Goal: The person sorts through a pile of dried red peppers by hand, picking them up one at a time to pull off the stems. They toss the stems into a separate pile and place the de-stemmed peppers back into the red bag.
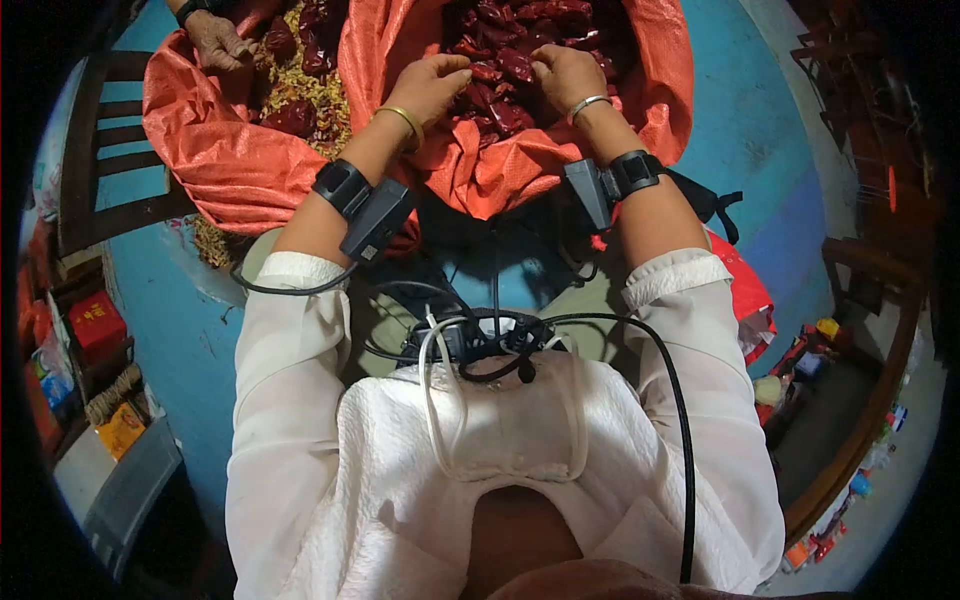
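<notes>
Dark red, glossy dried chili peppers [513,118] fill an open orange woven sack [480,165] in front of me. My left hand [428,90] is over the left part of the peppers, its fingers curled and pressed together at the tips. Facing it, my right hand [572,80] has its fingers bent inward, close beside a pepper [515,66] near the middle. Whatever is between the fingertips of either hand is too small or hidden to make out. Both hands are inside the sack's mouth, a short gap apart.
At the upper left, another person's hand [218,42] reaches to a second orange sack [215,165] holding yellowish stems [320,110] and some peppers. A dark wooden chair [125,210] stands left. A red bag [738,290] lies right. Cables [680,420] run across my lap and body.
</notes>
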A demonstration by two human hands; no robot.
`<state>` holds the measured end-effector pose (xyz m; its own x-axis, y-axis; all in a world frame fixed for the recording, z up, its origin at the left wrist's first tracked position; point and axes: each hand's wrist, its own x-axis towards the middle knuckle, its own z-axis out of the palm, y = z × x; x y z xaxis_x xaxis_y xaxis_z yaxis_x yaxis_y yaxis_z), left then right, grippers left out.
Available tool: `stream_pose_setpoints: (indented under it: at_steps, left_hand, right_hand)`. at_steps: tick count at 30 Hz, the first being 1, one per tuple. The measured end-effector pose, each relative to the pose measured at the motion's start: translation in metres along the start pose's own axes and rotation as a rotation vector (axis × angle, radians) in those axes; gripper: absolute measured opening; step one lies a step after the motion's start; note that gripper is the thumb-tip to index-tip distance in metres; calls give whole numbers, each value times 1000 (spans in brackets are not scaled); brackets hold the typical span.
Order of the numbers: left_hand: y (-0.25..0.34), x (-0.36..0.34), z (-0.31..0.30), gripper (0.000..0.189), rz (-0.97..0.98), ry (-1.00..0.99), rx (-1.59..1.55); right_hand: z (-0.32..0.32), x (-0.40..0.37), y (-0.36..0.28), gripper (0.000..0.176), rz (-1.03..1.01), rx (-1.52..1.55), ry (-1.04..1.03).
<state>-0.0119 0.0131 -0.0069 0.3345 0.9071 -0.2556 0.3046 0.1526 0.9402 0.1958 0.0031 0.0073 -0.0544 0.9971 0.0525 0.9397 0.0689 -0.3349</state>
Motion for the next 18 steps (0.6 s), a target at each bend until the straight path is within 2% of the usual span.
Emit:
stream_pose_setpoints:
  at_steps: [2, 3, 5, 6, 7, 9, 10, 11, 13, 14, 15, 17, 18]
  left_hand:
    - [-1, -3, 5, 34, 49, 36, -75]
    - [-1, -3, 5, 39, 101, 60, 35]
    - [-2, -2, 8, 42, 263, 128, 304]
    - [4, -6, 11, 53, 279, 104, 378]
    - [6, -8, 13, 53, 270, 96, 366]
    - [5, -10, 18, 58, 485, 48, 409]
    - [5, -11, 20, 59, 600, 55, 499]
    - [0, -9, 25, 59, 600, 48, 492]
    - [0, -3, 26, 56, 720, 9, 544]
    - [-1, -6, 28, 49, 626, 2, 419]
    - [4, -7, 26, 44, 603, -32, 478]
    - [1, -4, 24, 40, 551, -43, 450]
    - [-5, -1, 26, 32, 452, 14, 383]
  right_hand:
    - [2, -1, 7, 23, 27, 143, 12]
    - [2, 0, 8, 23, 29, 138, 3]
    - [5, -3, 12, 24, 32, 338, -45]
    - [7, -3, 14, 24, -24, 349, -37]
    - [10, -3, 15, 24, -14, 343, -49]
    - [15, -6, 12, 24, -79, 521, -100]
    - [14, -9, 10, 23, -37, 637, -154]
    - [12, -15, 8, 23, -28, 632, -156]
    - [2, -18, -2, 23, -1, 908, -254]
    - [6, -17, -1, 23, 20, 1010, -283]
    - [17, -10, 8, 23, -62, 973, -218]
    - [-16, -16, -12, 24, 287, 1087, -236]
    - [-16, -11, -6, 24, 270, 1094, -230]
